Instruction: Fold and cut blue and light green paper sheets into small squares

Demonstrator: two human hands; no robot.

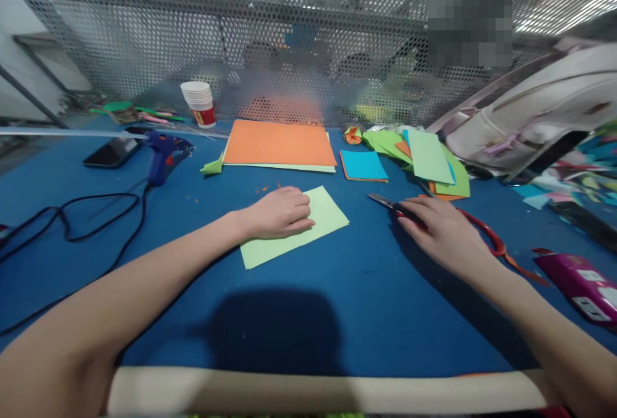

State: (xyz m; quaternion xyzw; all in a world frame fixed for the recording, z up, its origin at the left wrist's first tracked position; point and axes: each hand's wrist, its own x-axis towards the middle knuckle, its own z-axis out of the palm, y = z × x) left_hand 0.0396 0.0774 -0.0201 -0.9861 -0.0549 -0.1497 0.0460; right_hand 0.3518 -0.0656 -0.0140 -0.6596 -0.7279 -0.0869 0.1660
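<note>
My left hand lies palm down on a folded sheet of pale green paper, pressing it against the table. Its fingers rest on the paper, close together. To the right, my right hand is closed over the middle of a pair of scissors. The dark blades stick out toward the left from under the fingers, and the red handle shows behind the hand. My palm hides the pivot. The scissors and the green paper are apart.
Behind the hands lie orange sheets, blue paper squares and a pile of green paper. Paper cups and a blue glue gun with its cable stand left. A white bag and magenta box are right.
</note>
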